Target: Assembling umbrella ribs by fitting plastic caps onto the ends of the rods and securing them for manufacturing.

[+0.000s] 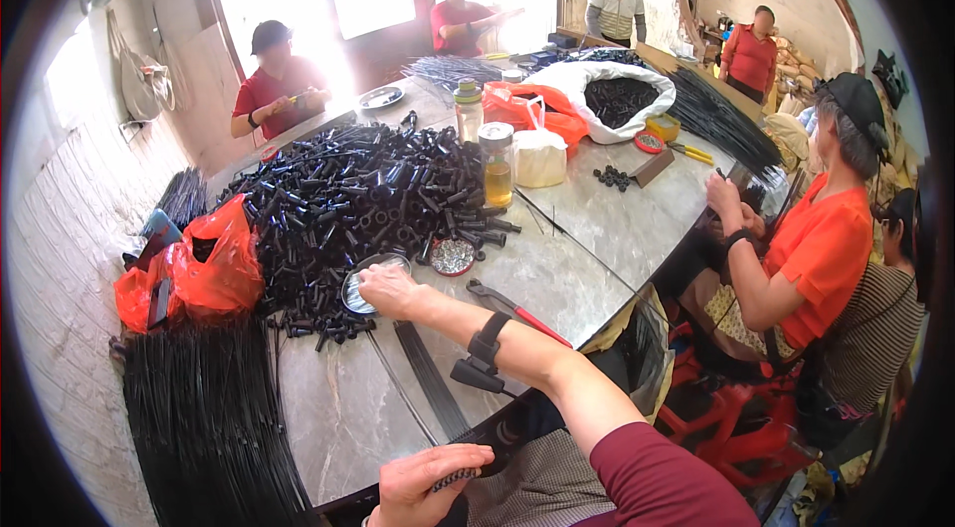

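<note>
Black ribbed material shows in the left hand (428,485), which is closed around a small dark part (455,476) at the lower edge of the view, just off the near rim of the counter (597,228). The part's long axis runs roughly left to right, its end poking out past the fingers. Ahead and to the left of it, across the counter, the right hand (386,288) is stretched out, fingers curled down onto a round metal dish (366,290); whether anything is pinched there cannot be told. So the dish lies well ahead of the held part, with the right hand much nearer to it. Just beyond the dish, a big heap of black tubes (368,199) is piled. Thin black rods (428,378) lie on the counter between the 2 hands, running near to far. A red-handled tool (517,310) lies right of the forearm. A second dish (453,256) of small bright pieces sits beside the heap, and 2 jars (494,164) stand behind it. A red bag (204,268) lies at the left. Other people are seated around the counter.
</note>
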### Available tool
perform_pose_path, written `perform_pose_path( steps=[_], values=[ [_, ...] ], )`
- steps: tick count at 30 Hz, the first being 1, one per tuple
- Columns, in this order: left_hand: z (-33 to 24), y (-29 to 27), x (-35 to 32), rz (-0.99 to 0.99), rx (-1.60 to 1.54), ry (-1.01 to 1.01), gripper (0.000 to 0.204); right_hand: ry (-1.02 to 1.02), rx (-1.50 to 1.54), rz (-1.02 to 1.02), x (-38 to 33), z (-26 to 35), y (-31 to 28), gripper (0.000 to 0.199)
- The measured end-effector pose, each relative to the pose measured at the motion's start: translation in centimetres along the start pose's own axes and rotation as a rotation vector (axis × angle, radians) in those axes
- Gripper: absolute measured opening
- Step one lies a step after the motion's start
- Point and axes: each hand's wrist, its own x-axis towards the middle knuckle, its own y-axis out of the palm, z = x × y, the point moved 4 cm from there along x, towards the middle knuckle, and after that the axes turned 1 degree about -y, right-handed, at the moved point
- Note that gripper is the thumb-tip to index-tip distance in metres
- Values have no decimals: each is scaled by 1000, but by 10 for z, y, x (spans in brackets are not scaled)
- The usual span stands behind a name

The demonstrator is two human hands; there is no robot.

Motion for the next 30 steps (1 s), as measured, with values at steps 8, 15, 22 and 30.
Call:
perform_pose_path(
  steps=[8, 15, 22, 30],
  values=[
    [-1, 1, 2, -16, 33, -33, 23, 65, -2, -150, 2, -6, -9, 9],
    [3, 3, 2, -23, 37, -5, 19, 163, 82, -118, 3, -20, -16, 10],
    [1, 3, -8, -42, 79, -13, 19, 186, 762, -183, -33, 3, -65, 12],
    [1, 6, 3, -22, 158, 44, 17, 124, 669, -279, -203, 55, -224, 6]
  ],
)
